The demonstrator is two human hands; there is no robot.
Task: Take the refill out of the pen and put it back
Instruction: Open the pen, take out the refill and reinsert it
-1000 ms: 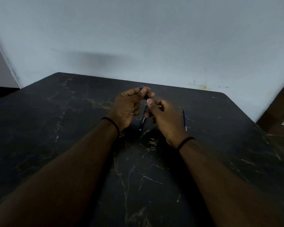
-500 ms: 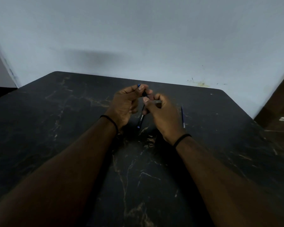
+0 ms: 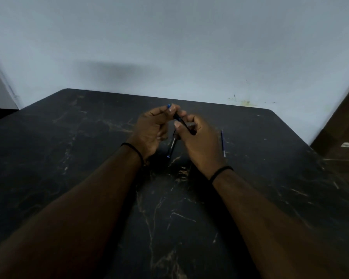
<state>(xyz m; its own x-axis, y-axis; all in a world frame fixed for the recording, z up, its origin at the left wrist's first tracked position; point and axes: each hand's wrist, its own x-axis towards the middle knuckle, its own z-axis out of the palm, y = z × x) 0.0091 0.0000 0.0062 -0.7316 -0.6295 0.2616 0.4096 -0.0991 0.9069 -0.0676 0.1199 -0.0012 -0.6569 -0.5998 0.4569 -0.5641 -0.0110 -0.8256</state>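
Observation:
Both my hands meet above the middle of the black marbled table (image 3: pixel 69 158). My left hand (image 3: pixel 151 129) pinches the blue-tipped upper end of a dark pen piece (image 3: pixel 178 118). My right hand (image 3: pixel 199 141) grips the lower end of the same piece with its thumb and curled fingers. Under my hands a second dark pen part (image 3: pixel 171 147) with a blue end lies on the table. The thin blue refill (image 3: pixel 223 143) lies on the table just right of my right hand, untouched.
A pale wall stands close behind the table's far edge. At the right edge stands a brown wooden surface (image 3: pixel 345 141) with a small white label. Both wrists wear thin black bands.
My hands stay together on the pen piece and have shifted slightly; my right thumb has slid along it. The refill and the other pen part lie where they were.

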